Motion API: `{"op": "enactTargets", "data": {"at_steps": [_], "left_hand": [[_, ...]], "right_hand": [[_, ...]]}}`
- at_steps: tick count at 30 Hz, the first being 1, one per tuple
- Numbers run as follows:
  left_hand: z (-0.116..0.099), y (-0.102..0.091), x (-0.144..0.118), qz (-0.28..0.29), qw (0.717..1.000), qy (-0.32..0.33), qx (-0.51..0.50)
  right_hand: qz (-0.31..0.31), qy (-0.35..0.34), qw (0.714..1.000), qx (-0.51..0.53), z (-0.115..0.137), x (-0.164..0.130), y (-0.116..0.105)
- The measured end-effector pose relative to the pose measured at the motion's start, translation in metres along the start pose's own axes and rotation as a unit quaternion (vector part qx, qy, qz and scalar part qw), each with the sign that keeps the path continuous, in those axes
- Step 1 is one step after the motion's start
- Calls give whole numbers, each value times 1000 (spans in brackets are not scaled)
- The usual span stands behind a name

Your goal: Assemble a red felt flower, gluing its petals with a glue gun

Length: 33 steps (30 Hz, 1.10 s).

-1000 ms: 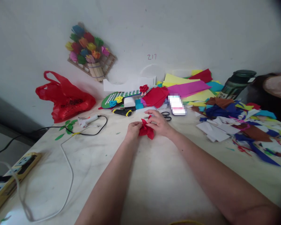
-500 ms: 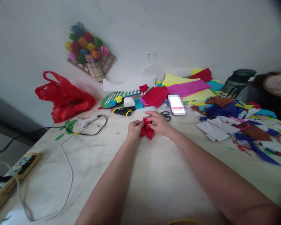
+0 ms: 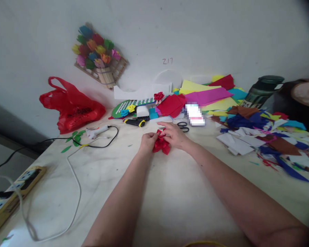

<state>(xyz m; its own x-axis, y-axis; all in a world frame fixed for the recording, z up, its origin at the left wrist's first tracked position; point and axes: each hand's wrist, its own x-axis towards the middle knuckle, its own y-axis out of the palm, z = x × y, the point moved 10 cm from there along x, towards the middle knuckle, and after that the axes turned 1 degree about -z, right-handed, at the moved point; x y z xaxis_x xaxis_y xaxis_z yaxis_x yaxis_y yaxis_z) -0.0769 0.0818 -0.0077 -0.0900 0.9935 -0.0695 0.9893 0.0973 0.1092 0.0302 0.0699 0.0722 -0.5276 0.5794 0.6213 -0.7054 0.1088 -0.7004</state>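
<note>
Both my hands meet over the middle of a pale table [image 3: 170, 192] around a folded red paper flower [image 3: 160, 145]. My left hand [image 3: 147, 142] pinches its left side. My right hand [image 3: 174, 135] grips its top and right side with the fingers curled over it. The flower's lower petals hang free between the two hands. A pair of black scissors [image 3: 182, 126] lies just beyond my right hand.
A heap of coloured paper sheets and scraps [image 3: 247, 120] fills the right side. A white glue gun [image 3: 98, 131] with a black cord, a red plastic bag [image 3: 70, 107] and green paper leaves [image 3: 74, 138] lie at the left. A power strip [image 3: 12, 190] sits at the left edge. A dark green bottle [image 3: 264, 90] stands back right.
The red flower has been turned and gathered a little between my fingers; both hands stay in nearly the same spot.
</note>
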Motion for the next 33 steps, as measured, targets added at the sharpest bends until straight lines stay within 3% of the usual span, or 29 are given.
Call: {"op": "enactTargets", "data": {"at_steps": [5, 13, 22, 28, 33], "left_hand": [[3, -5, 5, -22, 999, 13, 28], [0, 4, -2, 10, 997, -24, -70], [3, -1, 3, -5, 998, -18, -52], [5, -2, 5, -20, 999, 5, -25], [9, 1, 3, -10, 999, -14, -51]], "right_hand": [[3, -1, 1000, -21, 1, 0, 0], [-25, -75, 997, -15, 30, 1, -14], [-22, -32, 999, -13, 6, 0, -1], [-9, -26, 999, -22, 14, 1, -5], [-4, -38, 999, 5, 18, 1, -6]]}}
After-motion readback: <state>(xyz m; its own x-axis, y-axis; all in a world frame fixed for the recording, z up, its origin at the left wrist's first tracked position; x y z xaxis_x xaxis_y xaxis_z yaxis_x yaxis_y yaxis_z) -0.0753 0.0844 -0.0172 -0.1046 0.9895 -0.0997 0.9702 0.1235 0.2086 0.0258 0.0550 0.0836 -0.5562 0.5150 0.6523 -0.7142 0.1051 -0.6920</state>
